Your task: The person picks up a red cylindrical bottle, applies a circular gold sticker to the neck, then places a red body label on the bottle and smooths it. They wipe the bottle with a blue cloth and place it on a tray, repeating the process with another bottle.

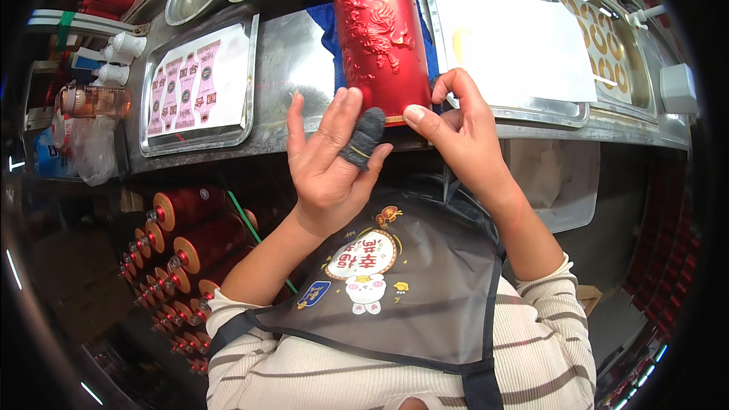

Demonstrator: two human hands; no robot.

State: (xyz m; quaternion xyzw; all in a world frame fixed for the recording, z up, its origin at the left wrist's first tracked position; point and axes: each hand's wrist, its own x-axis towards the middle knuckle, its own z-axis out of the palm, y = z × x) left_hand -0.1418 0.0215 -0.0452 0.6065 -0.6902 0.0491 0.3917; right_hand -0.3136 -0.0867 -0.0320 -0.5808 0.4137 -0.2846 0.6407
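Observation:
A shiny red bottle (380,38) with a raised relief design and a gold rim at its near end lies on a blue cloth (325,23) on the metal worktop. My left hand (326,156) is at its near left end, fingers stretched and apart; a dark grey finger cover held by a thin yellow band is on one finger, which rests against the bottle. My right hand (467,125) is closed at the near right corner, thumb on the gold rim and curled index finger along the side. The bottle's far end is cut off by the picture's edge.
Left is a metal tray (250,80) of pink printed labels; right, a tray (573,115) under white sheets and another tray (645,99) with gold ring-shaped stickers. A metal bowl (186,0) stands at the back. Several red bottles (228,239) are stacked below the worktop at left.

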